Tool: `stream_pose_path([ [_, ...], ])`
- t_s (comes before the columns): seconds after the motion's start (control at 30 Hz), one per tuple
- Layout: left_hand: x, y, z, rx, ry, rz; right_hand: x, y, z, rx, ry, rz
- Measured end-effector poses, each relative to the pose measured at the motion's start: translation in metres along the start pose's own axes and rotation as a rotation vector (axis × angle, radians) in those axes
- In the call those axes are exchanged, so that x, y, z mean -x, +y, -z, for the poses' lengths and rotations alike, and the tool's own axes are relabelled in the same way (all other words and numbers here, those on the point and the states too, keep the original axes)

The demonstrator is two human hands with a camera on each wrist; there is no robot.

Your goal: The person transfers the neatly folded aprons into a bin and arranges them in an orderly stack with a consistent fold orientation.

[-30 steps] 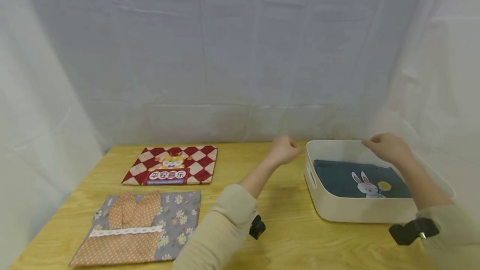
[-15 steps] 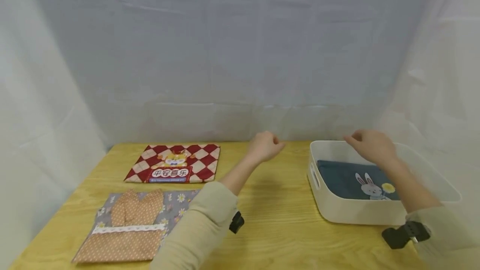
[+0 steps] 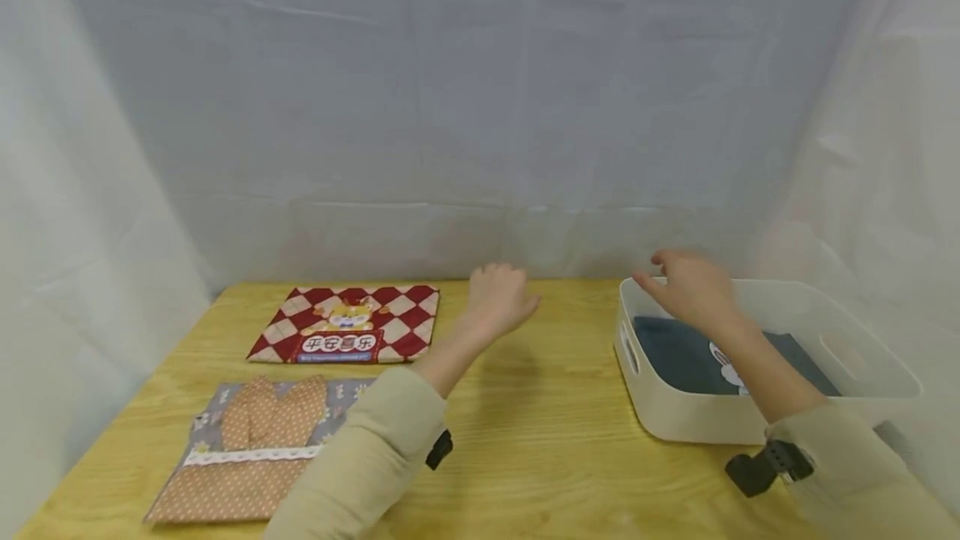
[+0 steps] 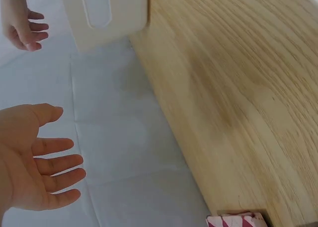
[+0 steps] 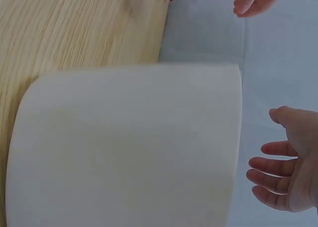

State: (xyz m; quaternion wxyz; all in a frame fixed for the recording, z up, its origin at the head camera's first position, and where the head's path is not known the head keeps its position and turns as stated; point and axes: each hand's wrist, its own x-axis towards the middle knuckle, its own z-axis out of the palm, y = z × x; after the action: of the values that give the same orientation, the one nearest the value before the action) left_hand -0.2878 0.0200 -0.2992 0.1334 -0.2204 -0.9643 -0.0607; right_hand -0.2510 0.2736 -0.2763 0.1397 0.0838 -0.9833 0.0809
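Observation:
My left hand (image 3: 498,298) hovers over the middle of the table, just right of a red-and-cream checked cloth piece (image 3: 408,327) with a cartoon animal and lettering. In the left wrist view its fingers are spread and relaxed, holding nothing. My right hand (image 3: 693,290) hangs over the left part of a white plastic basket (image 3: 697,422), thumb and fingers apart with nothing between them, as the right wrist view also shows. Inside the basket lies a dark teal cloth piece (image 3: 667,352) with a white rabbit print, partly hidden by my right forearm.
A grey daisy-print cloth piece with an orange polka-dot section (image 3: 240,490) and white lace trim lies at the front left, partly covered by my left sleeve (image 3: 367,448). The wooden table (image 3: 555,457) ends at a white curtain (image 3: 480,107) behind.
Both hands have moved left, the left one away from the basket towards the checked cloth. The right hand has shifted from the basket's middle to its left part, and its fingers have opened out.

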Motion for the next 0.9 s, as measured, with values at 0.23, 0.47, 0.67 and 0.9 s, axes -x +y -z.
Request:
stream_pose_path([
  [0.23,0.01,-0.019,-0.002,-0.072,0.014,-0.006,-0.01,-0.031,-0.014,0.035,0.042,0.071],
  [0.47,0.021,-0.039,-0.001,-0.085,0.026,0.011,-0.014,-0.057,-0.031,0.09,0.141,0.206],
  [0.67,0.025,-0.058,-0.002,-0.085,0.041,0.021,-0.016,-0.075,-0.041,0.108,0.138,0.224],
  [0.9,0.031,-0.069,-0.002,-0.055,0.034,0.031,-0.014,-0.094,-0.048,0.132,0.105,0.237],
])
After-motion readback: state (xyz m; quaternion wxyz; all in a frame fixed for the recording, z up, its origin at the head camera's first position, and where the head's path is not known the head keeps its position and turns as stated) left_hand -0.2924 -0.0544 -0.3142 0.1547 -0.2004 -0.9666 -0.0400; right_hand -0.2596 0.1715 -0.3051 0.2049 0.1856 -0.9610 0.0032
